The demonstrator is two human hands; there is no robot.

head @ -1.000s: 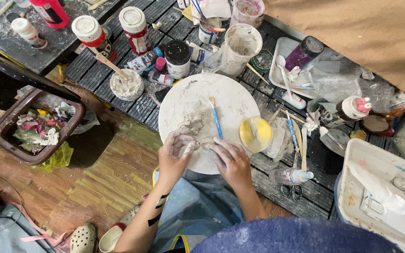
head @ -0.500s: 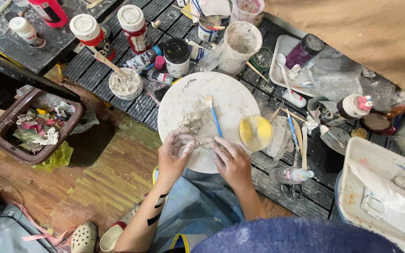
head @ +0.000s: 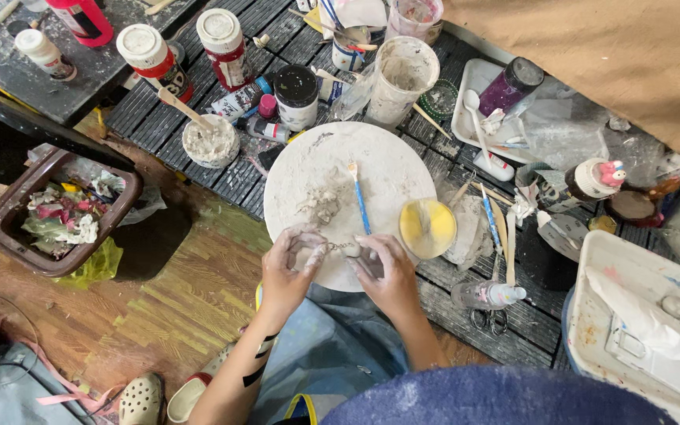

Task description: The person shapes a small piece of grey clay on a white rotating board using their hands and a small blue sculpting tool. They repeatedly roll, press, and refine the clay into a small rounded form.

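Note:
My left hand (head: 291, 264) and my right hand (head: 388, 272) meet over the near edge of a round white board (head: 391, 169), both smeared with grey clay. Together they pinch a small clay piece (head: 346, 249) between the fingertips. Small lumps of grey clay (head: 321, 203) lie on the board just beyond them. A blue-handled brush (head: 359, 197) rests on the board, pointing away from me. A yellow dish (head: 426, 227) sits at the board's right edge, close to my right hand.
A small bowl of white paste with a stick (head: 209, 140) and several paint bottles (head: 153, 57) stand at the back left. A white cup (head: 401, 79) is behind the board. A brown bin of scraps (head: 58, 215) sits left; a white tub (head: 648, 323) right.
Both hands stay at the board's near edge. The fingers have shifted slightly around the small clay piece.

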